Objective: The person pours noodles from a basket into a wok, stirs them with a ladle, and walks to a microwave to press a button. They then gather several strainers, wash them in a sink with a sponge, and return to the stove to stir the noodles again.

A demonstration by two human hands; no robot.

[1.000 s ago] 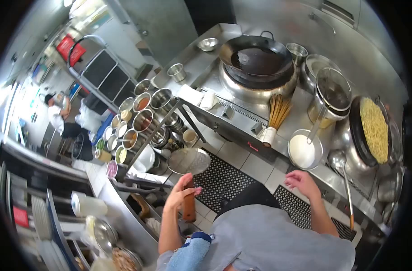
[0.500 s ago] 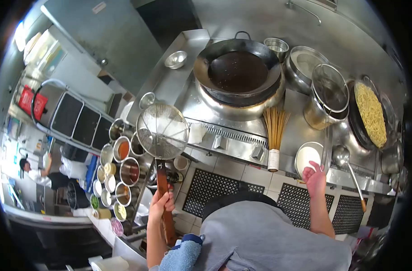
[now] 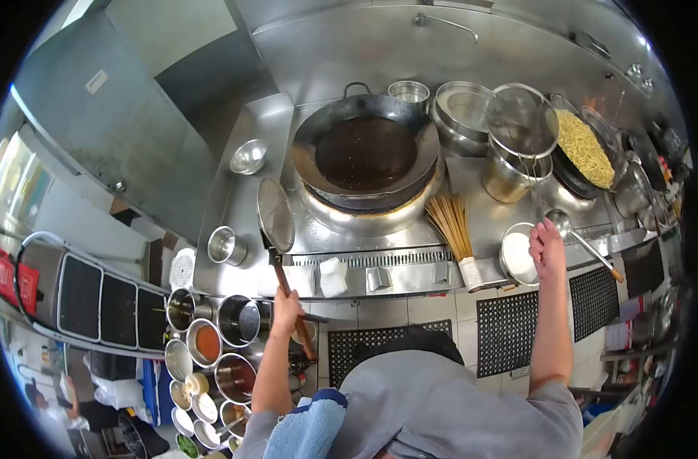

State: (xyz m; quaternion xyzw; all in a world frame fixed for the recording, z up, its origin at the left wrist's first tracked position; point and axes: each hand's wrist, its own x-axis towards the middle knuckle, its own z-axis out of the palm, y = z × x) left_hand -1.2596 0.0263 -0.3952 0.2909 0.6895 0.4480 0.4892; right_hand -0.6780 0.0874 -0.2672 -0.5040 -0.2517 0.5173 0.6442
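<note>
My left hand point(image 3: 288, 312) is wrapped round the wooden handle of a wire skimmer point(image 3: 276, 216), whose mesh head is tilted near the stove's left front edge. My right hand point(image 3: 546, 249) is closed round the end of the long wire handle of a mesh strainer point(image 3: 523, 121), which rests over a steel pot point(image 3: 504, 182). Below and left of that hand sits a bowl of white contents point(image 3: 520, 256). A ladle point(image 3: 559, 222) with a wooden-tipped handle lies just right of it. Dark liquid fills part of the large wok point(image 3: 303, 164) between my hands.
A bamboo wok brush point(image 3: 452, 229) lies at the stove's front edge. Noodles point(image 3: 585, 149) are heaped in a pan at the right. Several ingredient containers point(image 3: 207, 342) crowd the lower left. A metal bowl point(image 3: 249, 157) and a steel cup point(image 3: 226, 245) stand left of the wok.
My right hand has closed round the strainer's handle. My left hand has swung the skimmer forward over the stove edge, turning its mesh more edge-on. The whole view has shifted.
</note>
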